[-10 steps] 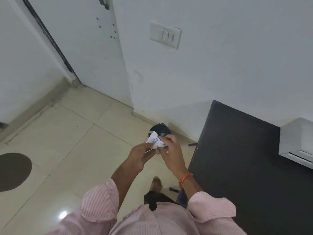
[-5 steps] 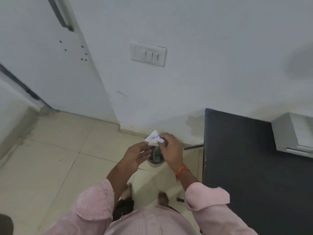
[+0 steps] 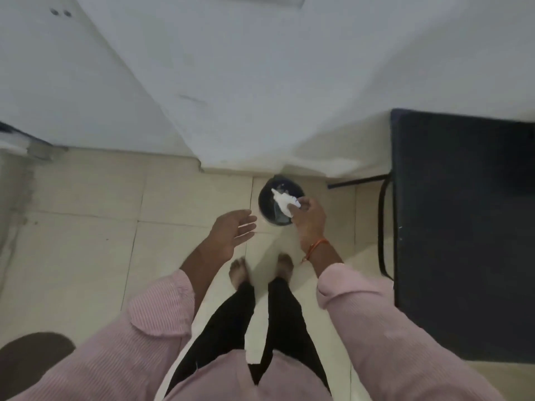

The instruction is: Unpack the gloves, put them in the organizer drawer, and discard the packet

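**Head camera, steep downward look**

Single wide-angle view from head height, tilted almost straight down along the body. Faces the wall [image 3: 260, 82] and floor [image 3: 86, 241], with the bin [image 3: 267, 209] just past the feet [image 3: 240, 270]. Hands fairly near, mid-frame; dark surface [image 3: 463, 227] at right edge. No second view.

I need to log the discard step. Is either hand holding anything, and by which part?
The right hand pinches the crumpled white packet by its near end, over the dark bin. The left hand is open, empty.
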